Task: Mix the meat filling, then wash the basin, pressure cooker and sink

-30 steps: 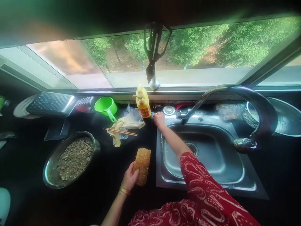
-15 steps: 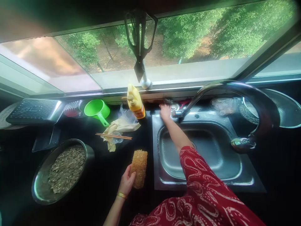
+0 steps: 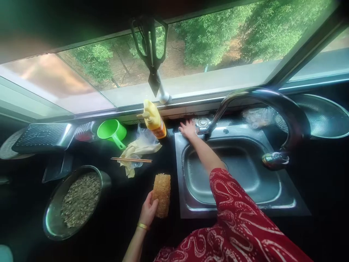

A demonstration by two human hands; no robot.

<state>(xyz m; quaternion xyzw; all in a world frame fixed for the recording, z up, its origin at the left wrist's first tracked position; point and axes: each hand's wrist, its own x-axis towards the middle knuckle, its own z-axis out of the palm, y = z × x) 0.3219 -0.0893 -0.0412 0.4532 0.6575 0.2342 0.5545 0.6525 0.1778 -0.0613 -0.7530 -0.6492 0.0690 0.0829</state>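
Note:
My left hand (image 3: pixel 148 211) grips the lower end of a tan loofah scrubber (image 3: pixel 161 194) lying on the dark counter just left of the steel sink (image 3: pixel 272 205). My right hand (image 3: pixel 188 129), arm in a red patterned sleeve, reaches across the basin to its far left corner, fingers spread beside the round metal fitting (image 3: pixel 202 123) at the base of the curved faucet (image 3: pixel 256 98). Whether it holds anything I cannot tell. A yellow squeeze bottle (image 3: pixel 152 118) stands just left of that hand.
A steel bowl of grain (image 3: pixel 76 202) sits at the left. Chopsticks (image 3: pixel 131 159) lie over a crumpled cloth (image 3: pixel 140 149), with a green cup (image 3: pixel 111 130) behind. Scissors (image 3: pixel 150 51) hang at the window. A metal colander (image 3: pixel 324 116) rests at the right.
My right hand moved from beside the yellow bottle rightward to the faucet base, then spread its fingers there. The left hand stayed on the scrubber.

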